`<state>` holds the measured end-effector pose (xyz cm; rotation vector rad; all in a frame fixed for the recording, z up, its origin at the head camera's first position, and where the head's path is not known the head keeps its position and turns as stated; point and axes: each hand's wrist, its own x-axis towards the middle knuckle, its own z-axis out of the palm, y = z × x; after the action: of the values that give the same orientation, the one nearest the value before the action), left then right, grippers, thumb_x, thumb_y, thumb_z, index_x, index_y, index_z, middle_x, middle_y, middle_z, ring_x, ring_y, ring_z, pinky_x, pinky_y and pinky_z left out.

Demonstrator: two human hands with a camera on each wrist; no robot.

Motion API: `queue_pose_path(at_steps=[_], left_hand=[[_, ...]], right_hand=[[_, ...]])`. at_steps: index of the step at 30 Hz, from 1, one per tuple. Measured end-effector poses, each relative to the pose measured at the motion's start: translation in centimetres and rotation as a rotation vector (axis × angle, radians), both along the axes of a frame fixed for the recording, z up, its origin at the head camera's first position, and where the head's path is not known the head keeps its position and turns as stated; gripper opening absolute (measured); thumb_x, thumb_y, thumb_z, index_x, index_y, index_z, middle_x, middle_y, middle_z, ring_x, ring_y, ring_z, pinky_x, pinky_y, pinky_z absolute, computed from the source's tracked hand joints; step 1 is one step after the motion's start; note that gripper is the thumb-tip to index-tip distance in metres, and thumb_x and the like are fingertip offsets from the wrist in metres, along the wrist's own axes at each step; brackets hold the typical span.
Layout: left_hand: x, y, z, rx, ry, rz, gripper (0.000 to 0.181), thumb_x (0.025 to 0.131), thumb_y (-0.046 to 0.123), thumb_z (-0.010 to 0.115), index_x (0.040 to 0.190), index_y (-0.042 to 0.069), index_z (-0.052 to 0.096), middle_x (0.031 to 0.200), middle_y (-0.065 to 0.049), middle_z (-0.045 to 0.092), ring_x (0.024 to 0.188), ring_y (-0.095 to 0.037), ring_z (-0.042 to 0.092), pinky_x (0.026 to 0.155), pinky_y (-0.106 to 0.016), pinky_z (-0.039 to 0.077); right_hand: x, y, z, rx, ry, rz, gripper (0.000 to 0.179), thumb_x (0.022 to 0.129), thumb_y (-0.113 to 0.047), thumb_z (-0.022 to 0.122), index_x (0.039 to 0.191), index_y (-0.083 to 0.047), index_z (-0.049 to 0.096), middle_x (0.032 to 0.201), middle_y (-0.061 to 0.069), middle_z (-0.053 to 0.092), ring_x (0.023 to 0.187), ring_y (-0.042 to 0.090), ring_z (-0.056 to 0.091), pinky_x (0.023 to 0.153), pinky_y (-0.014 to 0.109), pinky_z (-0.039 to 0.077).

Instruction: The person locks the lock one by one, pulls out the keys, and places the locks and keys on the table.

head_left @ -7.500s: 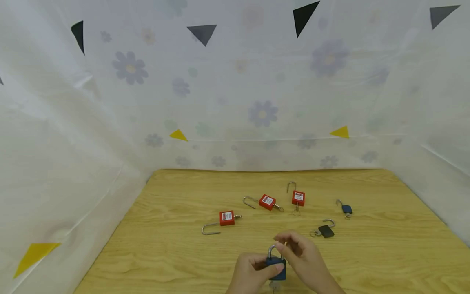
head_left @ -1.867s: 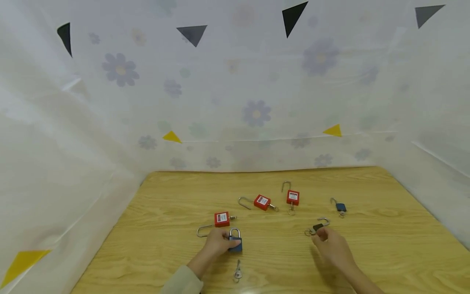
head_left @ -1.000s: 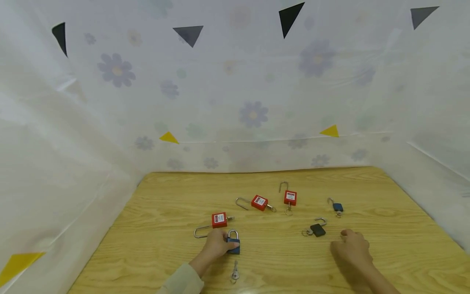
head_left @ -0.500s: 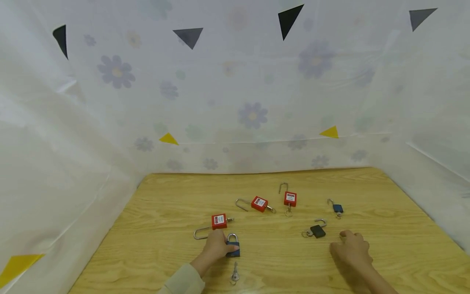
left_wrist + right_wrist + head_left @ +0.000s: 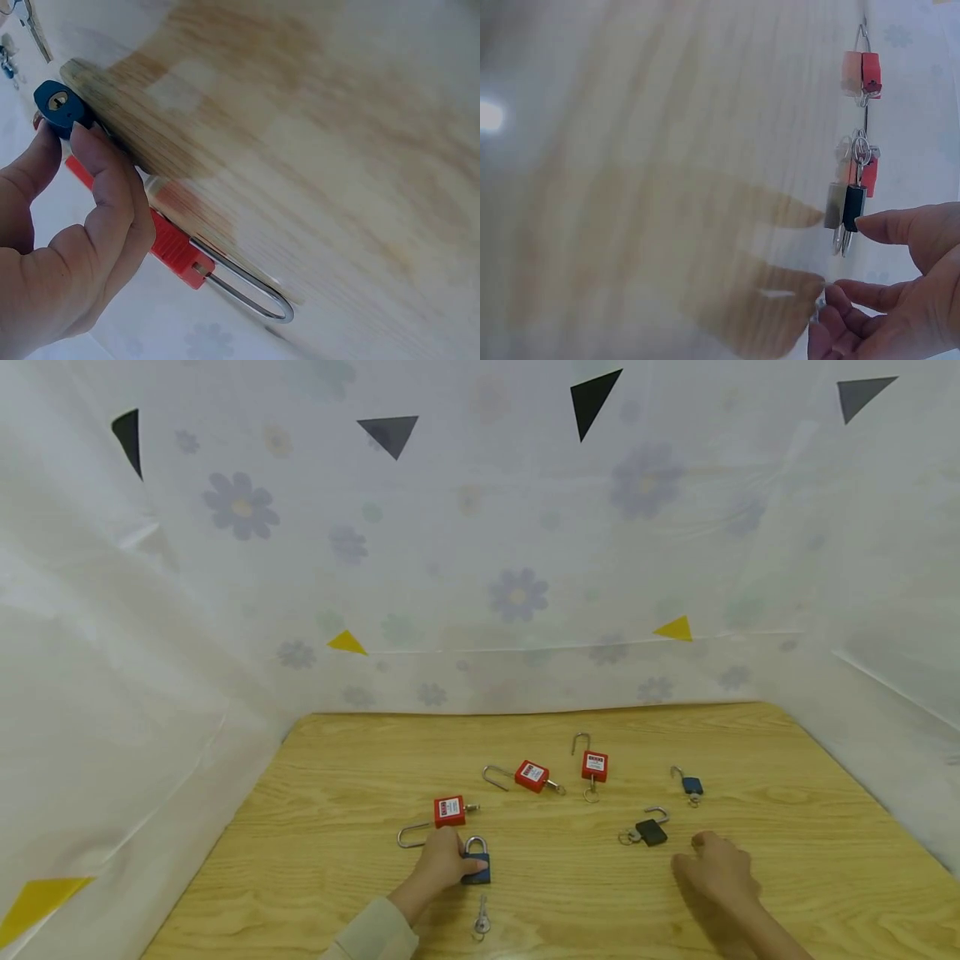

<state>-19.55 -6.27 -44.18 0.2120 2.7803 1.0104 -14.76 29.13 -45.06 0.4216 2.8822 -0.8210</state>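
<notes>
My left hand (image 5: 441, 857) pinches a blue padlock (image 5: 480, 870) between thumb and fingers at the front left. Its shackle is closed and points to the back in the head view. In the left wrist view the keyhole end of the blue padlock (image 5: 60, 103) is bare of a key. Two or more keys on a ring (image 5: 482, 920) lie in front of it. My right hand (image 5: 722, 870) holds nothing, low over the table with thumb and fingers apart and loosely bent. Left of it lies a black padlock (image 5: 651, 832), shackle open, keys in place.
Three red padlocks, the left one (image 5: 450, 811), the middle one (image 5: 532, 776) and the right one (image 5: 595, 766), lie with open shackles. A small blue padlock (image 5: 692, 786) lies at the back right, also open. White sheeting (image 5: 450, 568) walls the wooden table (image 5: 360, 752).
Earlier both hands were on the blue padlock with its keys attached; the left hand has carried it left, and the keys lie loose. The right hand touched the black padlock, then moved right.
</notes>
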Motion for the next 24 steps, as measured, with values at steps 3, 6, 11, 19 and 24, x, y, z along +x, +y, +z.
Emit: queue_pose_path(at_steps=[3, 6, 11, 19, 24], left_hand=[[-0.1, -0.1, 0.1, 0.001, 0.002, -0.008, 0.030, 0.074, 0.017, 0.077, 0.071, -0.005, 0.057, 0.066, -0.005, 0.049, 0.062, -0.015, 0.044, 0.051, -0.023, 0.036], [-0.2, -0.2, 0.3, -0.001, 0.002, -0.010, 0.031, 0.074, 0.017, 0.077, 0.074, -0.006, 0.057, 0.070, -0.008, 0.053, 0.065, -0.017, 0.047, 0.055, -0.026, 0.041], [0.0, 0.1, 0.2, 0.008, 0.034, -0.016, 0.032, 0.074, 0.016, 0.077, 0.061, 0.001, 0.051, 0.059, -0.001, 0.045, 0.056, -0.013, 0.041, 0.048, -0.021, 0.034], [0.1, 1.4, 1.2, -0.043, 0.189, 0.003, 0.033, 0.075, 0.008, 0.074, 0.058, 0.003, 0.046, 0.052, 0.000, 0.039, 0.049, -0.011, 0.037, 0.043, -0.022, 0.031], [0.5, 2.4, 2.0, 0.108, 0.115, -0.065, 0.018, 0.081, 0.005, 0.068, 0.082, -0.009, 0.057, 0.068, -0.011, 0.057, 0.057, -0.014, 0.051, 0.047, -0.024, 0.041]], right_hand=[[-0.5, -0.4, 0.2, 0.005, 0.032, 0.030, 0.054, 0.086, -0.028, 0.054, 0.115, 0.017, 0.050, 0.114, 0.036, 0.054, 0.100, 0.056, 0.050, 0.073, 0.054, 0.050], [-1.1, -1.0, 0.5, -0.021, 0.046, 0.033, 0.056, 0.088, -0.031, 0.054, 0.112, 0.019, 0.050, 0.108, 0.036, 0.057, 0.091, 0.049, 0.057, 0.067, 0.046, 0.052], [-2.0, -1.6, 0.4, -0.014, 0.101, 0.053, 0.060, 0.082, -0.031, 0.065, 0.108, 0.022, 0.051, 0.091, 0.031, 0.060, 0.066, 0.027, 0.056, 0.054, 0.031, 0.045], [-2.8, -2.6, 0.7, 0.005, 0.079, 0.046, 0.045, 0.077, -0.020, 0.070, 0.099, 0.016, 0.056, 0.089, 0.028, 0.062, 0.075, 0.034, 0.061, 0.057, 0.039, 0.051], [-3.0, -2.8, 0.5, 0.001, 0.075, 0.030, 0.041, 0.078, -0.017, 0.068, 0.098, 0.016, 0.055, 0.088, 0.029, 0.061, 0.075, 0.034, 0.061, 0.056, 0.039, 0.051]])
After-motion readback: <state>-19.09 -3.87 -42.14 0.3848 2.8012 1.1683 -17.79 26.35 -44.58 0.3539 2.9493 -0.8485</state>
